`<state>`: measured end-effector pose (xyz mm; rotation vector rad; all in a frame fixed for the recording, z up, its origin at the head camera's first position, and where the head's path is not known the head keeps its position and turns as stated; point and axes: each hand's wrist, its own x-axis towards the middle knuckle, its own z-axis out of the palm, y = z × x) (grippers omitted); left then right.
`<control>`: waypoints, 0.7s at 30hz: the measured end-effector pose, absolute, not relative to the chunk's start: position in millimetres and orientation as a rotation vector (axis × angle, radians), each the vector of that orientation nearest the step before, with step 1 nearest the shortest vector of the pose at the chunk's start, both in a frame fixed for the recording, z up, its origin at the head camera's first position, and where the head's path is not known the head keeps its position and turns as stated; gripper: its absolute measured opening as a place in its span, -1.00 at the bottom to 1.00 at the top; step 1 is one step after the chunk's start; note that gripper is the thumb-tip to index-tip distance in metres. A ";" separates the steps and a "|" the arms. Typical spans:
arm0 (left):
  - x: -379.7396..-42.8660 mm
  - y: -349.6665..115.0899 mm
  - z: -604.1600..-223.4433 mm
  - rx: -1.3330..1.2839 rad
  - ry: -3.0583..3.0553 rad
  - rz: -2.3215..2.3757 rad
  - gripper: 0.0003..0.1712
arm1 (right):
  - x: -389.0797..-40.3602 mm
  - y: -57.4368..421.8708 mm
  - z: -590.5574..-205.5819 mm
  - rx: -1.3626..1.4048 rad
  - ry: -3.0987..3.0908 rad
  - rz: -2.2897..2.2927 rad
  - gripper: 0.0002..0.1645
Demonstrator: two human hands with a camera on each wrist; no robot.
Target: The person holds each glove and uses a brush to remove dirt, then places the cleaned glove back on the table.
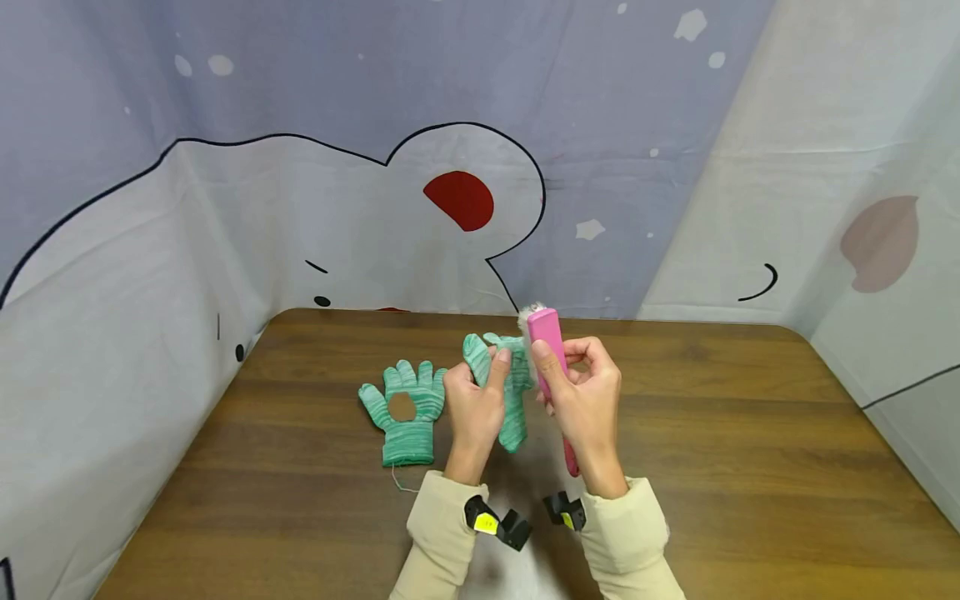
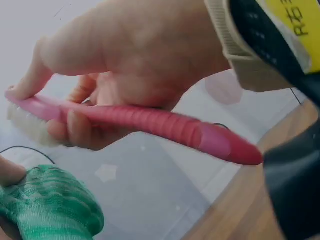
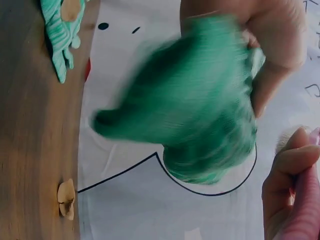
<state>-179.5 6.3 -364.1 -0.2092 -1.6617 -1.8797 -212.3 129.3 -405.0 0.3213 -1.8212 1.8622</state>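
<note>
My left hand [image 1: 476, 408] grips a green striped knit glove [image 1: 515, 408], thumb on top, with the glove's fingers and cuff flopping out of the grip. My right hand [image 1: 588, 408] holds a pink brush [image 1: 546, 329] with pale bristles [image 2: 30, 125], its thumb laid along the back of the head. The ridged handle [image 2: 150, 122] runs back under the palm. In the head view the bristles face the glove, right at its side. Blurred in the right wrist view, the held glove [image 3: 185, 100] hangs from the left hand.
A second green glove [image 1: 408, 442] with a round brown patch [image 1: 402, 407] lies flat on the wooden table [image 1: 300, 500], left of the hands, a loose thread at its cuff. Printed cloth [image 1: 600, 125] hangs behind the table. Each sleeve carries a black strap-on mount [image 1: 498, 521].
</note>
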 end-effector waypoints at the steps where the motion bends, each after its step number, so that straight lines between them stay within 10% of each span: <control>1: -179.1 6.9 -362.8 -0.213 -1.662 -1.887 -0.84 | -208.6 126.6 -399.6 0.345 -1.806 1.881 -0.70; 9: -256.7 10.7 -468.7 -0.235 -1.576 -1.903 -0.87 | -208.9 116.5 -397.2 0.139 -2.020 1.474 -0.60; 21: -272.8 19.5 -507.0 -0.355 -1.450 -1.981 -0.87 | -182.5 118.5 -358.2 -0.041 -2.016 1.523 -0.58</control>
